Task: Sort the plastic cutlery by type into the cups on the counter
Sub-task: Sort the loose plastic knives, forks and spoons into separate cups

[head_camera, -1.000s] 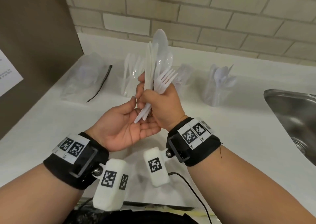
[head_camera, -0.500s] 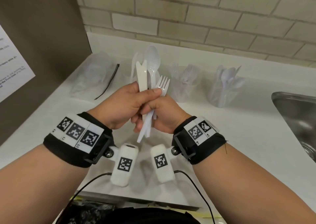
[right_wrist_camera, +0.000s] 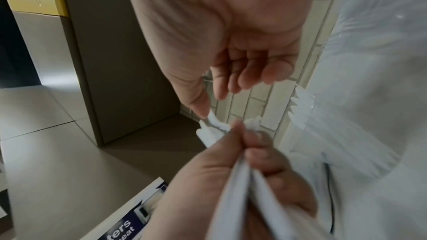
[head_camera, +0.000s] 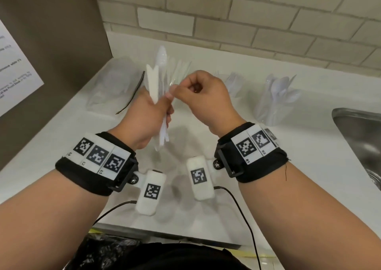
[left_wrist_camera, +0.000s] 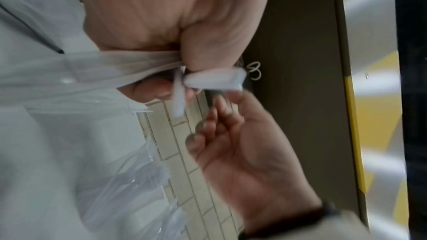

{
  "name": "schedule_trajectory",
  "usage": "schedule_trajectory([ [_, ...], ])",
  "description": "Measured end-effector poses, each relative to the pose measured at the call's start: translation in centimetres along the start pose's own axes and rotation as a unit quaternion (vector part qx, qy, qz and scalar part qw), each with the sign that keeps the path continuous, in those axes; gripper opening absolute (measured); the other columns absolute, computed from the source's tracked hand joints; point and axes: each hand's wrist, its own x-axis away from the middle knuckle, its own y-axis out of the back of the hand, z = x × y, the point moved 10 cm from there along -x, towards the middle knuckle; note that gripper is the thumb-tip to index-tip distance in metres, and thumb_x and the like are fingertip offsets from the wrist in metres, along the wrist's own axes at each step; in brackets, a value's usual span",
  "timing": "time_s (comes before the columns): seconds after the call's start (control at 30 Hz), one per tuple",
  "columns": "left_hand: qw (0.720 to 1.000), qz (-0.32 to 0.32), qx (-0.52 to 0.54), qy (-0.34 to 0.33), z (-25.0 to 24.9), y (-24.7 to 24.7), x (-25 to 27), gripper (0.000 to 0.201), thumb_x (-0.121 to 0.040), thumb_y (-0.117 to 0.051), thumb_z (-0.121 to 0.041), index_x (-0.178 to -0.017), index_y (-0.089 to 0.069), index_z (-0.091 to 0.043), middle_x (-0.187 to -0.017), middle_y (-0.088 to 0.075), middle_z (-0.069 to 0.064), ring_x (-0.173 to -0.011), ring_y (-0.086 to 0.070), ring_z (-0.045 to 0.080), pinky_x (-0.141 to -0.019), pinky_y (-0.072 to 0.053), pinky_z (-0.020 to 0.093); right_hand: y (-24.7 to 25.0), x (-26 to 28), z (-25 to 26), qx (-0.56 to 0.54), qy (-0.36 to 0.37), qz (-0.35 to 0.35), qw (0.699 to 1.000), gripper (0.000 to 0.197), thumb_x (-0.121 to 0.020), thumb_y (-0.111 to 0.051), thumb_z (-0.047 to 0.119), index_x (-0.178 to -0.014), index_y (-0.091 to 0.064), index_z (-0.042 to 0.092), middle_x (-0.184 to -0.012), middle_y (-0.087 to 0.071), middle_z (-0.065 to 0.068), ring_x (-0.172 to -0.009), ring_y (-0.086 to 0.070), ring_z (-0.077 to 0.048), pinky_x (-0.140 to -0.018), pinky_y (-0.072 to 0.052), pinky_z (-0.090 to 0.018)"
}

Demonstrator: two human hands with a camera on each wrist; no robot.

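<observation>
My left hand (head_camera: 152, 113) grips a bundle of white plastic cutlery (head_camera: 153, 88) upright over the counter; a knife and a spoon (head_camera: 162, 55) stick out on top. My right hand (head_camera: 175, 89) is curled beside it. Its thumb and forefinger pinch one piece at the top of the bundle (right_wrist_camera: 213, 123), but I cannot tell which piece. Three clear cups stand behind. One with knives (head_camera: 181, 69) is partly hidden by the bundle, one holds forks (head_camera: 234, 84) and one holds spoons (head_camera: 277, 98). The left wrist view shows the gripped bundle (left_wrist_camera: 215, 79) and the curled right hand (left_wrist_camera: 231, 134).
A crumpled clear bag (head_camera: 111, 88) with a black tie (head_camera: 133, 96) lies at the back left of the white counter (head_camera: 288, 166). A steel sink (head_camera: 362, 141) is at the right. A brown panel with a paper sheet (head_camera: 16, 73) is on the left, a tiled wall behind.
The bundle has passed from my right hand to my left. The right hand has let go of the handles and risen to the top of the bundle.
</observation>
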Motion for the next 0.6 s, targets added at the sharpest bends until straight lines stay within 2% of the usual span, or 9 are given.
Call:
schedule_trajectory([
  [0.07,0.998,0.006,-0.064,0.005,0.8,-0.5,-0.3,0.025,-0.095,-0.049,-0.019,-0.114,-0.049,-0.003,-0.072,-0.056,0.003,-0.054,-0.054,0.012,-0.051,-0.047,0.028,-1.3,0.0,0.2,0.022,0.002,0.035,0.999,0.023,-0.075,-0.079,0.034,-0.084,-0.064,0.018,-0.074,-0.058,0.007,-0.062,-0.052,-0.003,-0.060,-0.045,-0.017],
  [0.13,0.994,0.010,-0.106,0.017,1.4,-0.8,-0.5,0.028,-0.093,-0.048,-0.014,-0.117,-0.043,0.000,-0.081,-0.061,0.006,-0.051,-0.059,0.009,-0.049,-0.051,0.028,-1.9,0.0,-0.2,0.047,-0.007,0.041,0.998,0.031,-0.072,-0.080,0.041,-0.088,-0.065,0.018,-0.077,-0.061,0.007,-0.067,-0.057,-0.004,-0.065,-0.049,-0.018],
  [0.2,0.992,0.020,-0.121,0.013,1.5,-1.3,-0.5,0.030,-0.092,-0.046,-0.010,-0.121,-0.042,-0.002,-0.090,-0.064,0.012,-0.050,-0.062,0.009,-0.049,-0.055,0.030,-2.1,-0.1,-0.3,0.051,-0.002,0.030,0.998,0.028,-0.074,-0.079,0.040,-0.077,-0.061,0.019,-0.066,-0.060,0.011,-0.061,-0.057,-0.001,-0.060,-0.047,-0.015],
  [0.27,0.991,0.021,-0.130,0.001,1.3,-1.6,-0.5,0.031,-0.092,-0.047,-0.011,-0.121,-0.040,-0.002,-0.089,-0.064,0.013,-0.051,-0.063,0.014,-0.049,-0.056,0.035,-2.2,-0.1,-0.1,0.062,0.009,0.020,0.998,0.029,-0.079,-0.075,0.034,-0.065,-0.053,0.019,-0.059,-0.054,0.012,-0.055,-0.050,-0.002,-0.055,-0.041,-0.016],
  [0.33,0.992,0.016,-0.128,-0.006,1.2,-1.7,-0.4,0.032,-0.091,-0.049,-0.013,-0.121,-0.040,-0.005,-0.084,-0.064,0.010,-0.052,-0.063,0.019,-0.049,-0.055,0.037,-2.4,-0.2,-0.1,0.060,0.011,0.019,0.998,0.027,-0.084,-0.070,0.028,-0.067,-0.054,0.015,-0.061,-0.054,0.007,-0.057,-0.051,-0.008,-0.057,-0.041,-0.021],
  [0.43,0.993,0.001,-0.119,-0.009,1.3,-1.4,-0.5,0.034,-0.089,-0.053,-0.016,-0.120,-0.042,-0.008,-0.081,-0.064,0.007,-0.053,-0.062,0.019,-0.049,-0.052,0.033,-2.5,-0.3,-0.3,0.038,0.010,0.018,0.999,0.024,-0.088,-0.065,0.026,-0.082,-0.064,0.003,-0.073,-0.067,-0.007,-0.069,-0.064,-0.023,-0.067,-0.055,-0.037],
  [0.5,0.993,-0.010,-0.121,-0.005,1.4,-1.0,-0.6,0.033,-0.089,-0.054,-0.016,-0.119,-0.042,-0.010,-0.083,-0.065,0.008,-0.055,-0.062,0.020,-0.050,-0.053,0.033,-2.5,-0.5,-0.7,0.018,0.006,0.013,1.000,0.026,-0.090,-0.062,0.025,-0.088,-0.065,0.000,-0.080,-0.070,-0.016,-0.075,-0.066,-0.032,-0.072,-0.056,-0.048],
  [0.6,0.990,-0.019,-0.140,-0.007,1.3,-0.7,-0.7,0.034,-0.089,-0.056,-0.017,-0.119,-0.041,-0.010,-0.087,-0.065,0.007,-0.058,-0.062,0.019,-0.052,-0.055,0.035,-2.7,-0.8,-1.1,0.000,-0.001,0.008,1.000,0.029,-0.091,-0.058,0.028,-0.091,-0.062,0.000,-0.082,-0.068,-0.020,-0.076,-0.065,-0.037,-0.072,-0.055,-0.053],
])
